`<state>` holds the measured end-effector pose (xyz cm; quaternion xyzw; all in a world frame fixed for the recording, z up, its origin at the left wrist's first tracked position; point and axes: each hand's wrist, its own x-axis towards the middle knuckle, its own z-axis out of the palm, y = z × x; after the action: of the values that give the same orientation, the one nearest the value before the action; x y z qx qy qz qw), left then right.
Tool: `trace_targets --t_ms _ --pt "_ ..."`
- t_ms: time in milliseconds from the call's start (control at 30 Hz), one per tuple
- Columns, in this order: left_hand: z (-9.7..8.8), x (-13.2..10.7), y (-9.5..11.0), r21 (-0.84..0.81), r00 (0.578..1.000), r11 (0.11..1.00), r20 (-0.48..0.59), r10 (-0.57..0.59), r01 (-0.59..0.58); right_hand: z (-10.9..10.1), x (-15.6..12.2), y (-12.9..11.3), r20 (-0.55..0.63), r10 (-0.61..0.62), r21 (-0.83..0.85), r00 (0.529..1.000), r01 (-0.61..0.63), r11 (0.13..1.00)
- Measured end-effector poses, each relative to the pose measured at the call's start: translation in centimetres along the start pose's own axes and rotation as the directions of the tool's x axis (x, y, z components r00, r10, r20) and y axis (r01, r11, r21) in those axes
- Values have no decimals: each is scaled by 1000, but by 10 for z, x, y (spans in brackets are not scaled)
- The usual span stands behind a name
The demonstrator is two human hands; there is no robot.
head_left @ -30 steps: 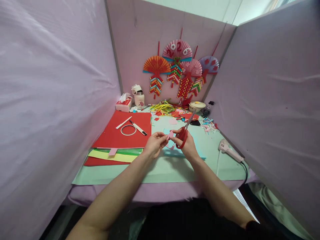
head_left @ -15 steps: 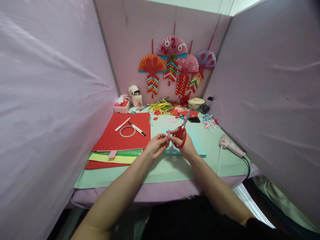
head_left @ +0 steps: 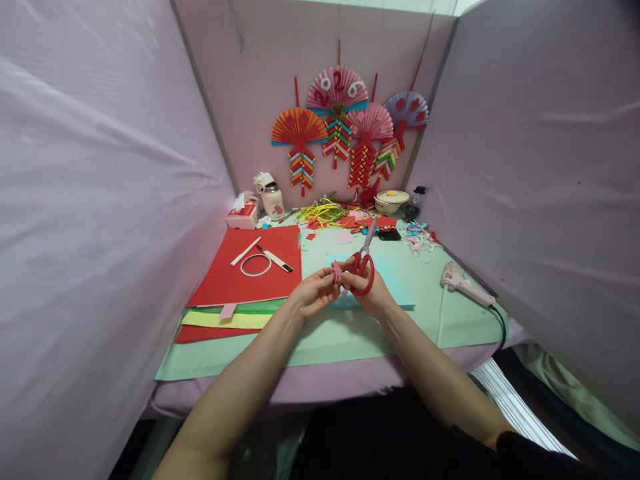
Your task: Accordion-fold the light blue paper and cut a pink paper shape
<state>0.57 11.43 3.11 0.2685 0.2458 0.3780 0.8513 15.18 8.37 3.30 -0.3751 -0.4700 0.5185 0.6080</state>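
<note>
My left hand [head_left: 314, 295] pinches a small pink paper piece [head_left: 339, 269] above the light green mat [head_left: 350, 333]. My right hand [head_left: 369, 293] grips red-handled scissors [head_left: 363, 263], fingers through the loops, with the blades pointing away toward the back wall. Both hands meet over a light blue sheet [head_left: 395, 283] lying on the mat. The scissor blades look closed or nearly so.
A red sheet [head_left: 240, 280] at left carries a white ring [head_left: 255, 265], a white stick and a craft knife [head_left: 275, 257]. Yellow, green and red sheets lie under it. A glue gun [head_left: 463, 282] lies at right. Paper scraps, a bowl [head_left: 393, 200], a jar and a tissue box line the back; paper fans hang above.
My hands have drawn slightly closer together, and the pink piece now sits nearer the scissor handles. The view has shifted a little, nothing on the table has moved.
</note>
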Motion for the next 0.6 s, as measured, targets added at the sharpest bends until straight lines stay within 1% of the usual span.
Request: trace_targets --t_ms 133,267,367,467,600 --pt "0 -1 1 -6 1000 1000 19 -17 17 0 -2 0 11 -4 69 1000 3 998" --pt "2 -3 2 52 1000 999 20 -5 4 0 -2 1 5 28 56 1000 -28 998" --pt "5 -5 1 163 996 983 -21 84 -80 0 -2 3 -11 7 62 1000 -6 998" --pt "8 -5 -1 266 975 944 -49 216 -195 0 -1 6 -73 -14 33 997 17 999" --pt "14 -6 -3 344 949 895 -32 315 -285 -1 0 8 -142 -41 1 989 41 999"
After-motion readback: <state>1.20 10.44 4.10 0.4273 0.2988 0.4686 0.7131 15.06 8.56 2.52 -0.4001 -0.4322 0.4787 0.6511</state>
